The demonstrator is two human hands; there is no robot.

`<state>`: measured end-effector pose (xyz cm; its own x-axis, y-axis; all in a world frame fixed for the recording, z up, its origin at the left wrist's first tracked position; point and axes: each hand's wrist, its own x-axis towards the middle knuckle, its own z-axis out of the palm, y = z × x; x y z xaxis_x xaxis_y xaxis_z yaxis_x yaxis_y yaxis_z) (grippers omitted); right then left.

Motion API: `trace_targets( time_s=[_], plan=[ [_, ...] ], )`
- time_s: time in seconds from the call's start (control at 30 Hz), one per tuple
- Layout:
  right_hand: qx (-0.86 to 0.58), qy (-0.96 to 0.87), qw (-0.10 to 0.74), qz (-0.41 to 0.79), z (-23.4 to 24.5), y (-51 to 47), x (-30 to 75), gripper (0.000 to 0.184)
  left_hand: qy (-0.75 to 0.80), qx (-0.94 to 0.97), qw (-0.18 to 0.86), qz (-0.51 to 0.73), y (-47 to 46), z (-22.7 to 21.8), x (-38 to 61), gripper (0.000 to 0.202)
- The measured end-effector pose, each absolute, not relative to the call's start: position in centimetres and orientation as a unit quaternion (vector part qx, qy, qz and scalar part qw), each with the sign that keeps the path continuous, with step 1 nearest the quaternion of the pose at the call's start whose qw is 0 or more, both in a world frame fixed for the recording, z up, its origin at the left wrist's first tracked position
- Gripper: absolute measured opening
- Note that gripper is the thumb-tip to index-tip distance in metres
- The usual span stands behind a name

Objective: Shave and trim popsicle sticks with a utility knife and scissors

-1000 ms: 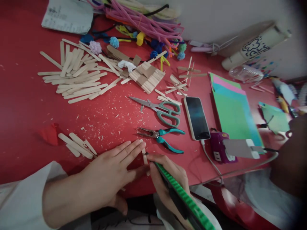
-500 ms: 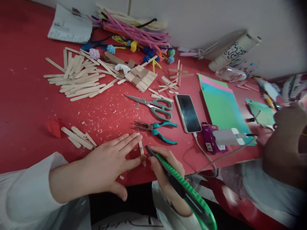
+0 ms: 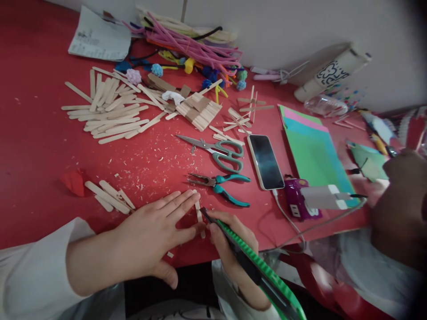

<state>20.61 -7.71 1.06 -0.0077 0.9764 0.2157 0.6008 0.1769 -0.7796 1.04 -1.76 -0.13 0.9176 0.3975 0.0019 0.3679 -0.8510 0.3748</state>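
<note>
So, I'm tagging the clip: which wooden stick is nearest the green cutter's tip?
The lone stick partly covered by the left hand; the tip of the green cutter is right by it, while the other sticks lie farther off.

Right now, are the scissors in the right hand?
No, the right hand grips a green cutter, while the scissors lie on the red table beyond the pliers.
</note>
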Motion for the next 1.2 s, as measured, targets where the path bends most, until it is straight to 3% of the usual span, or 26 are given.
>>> trace_targets(
  time_s=[1.2],
  plan=[
    [-0.592,-0.704,0.327,0.218,1.23,-7.99,21.41,0.02,0.225,0.954,0.173,0.091,-1.75,-0.18,1.3,0.097]
  ],
)
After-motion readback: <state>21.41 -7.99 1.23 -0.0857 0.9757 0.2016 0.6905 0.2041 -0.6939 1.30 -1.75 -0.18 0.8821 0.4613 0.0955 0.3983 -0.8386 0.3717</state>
